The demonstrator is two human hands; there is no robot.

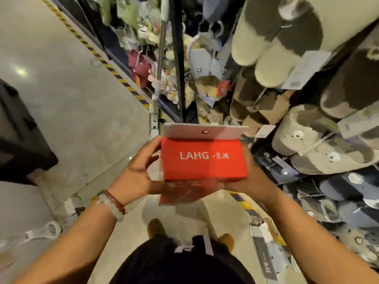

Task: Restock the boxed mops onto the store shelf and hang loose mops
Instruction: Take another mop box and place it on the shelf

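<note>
Evidently rigid and light, the red LAHG mop box (204, 158) is gripped at its ends by the left hand (137, 173) and right hand (251, 177), fingers curled beneath.

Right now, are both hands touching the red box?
Touching. The head view shows the left hand curled against the red box's left end, and the right hand wrapped around its right end, holding it up.
</note>
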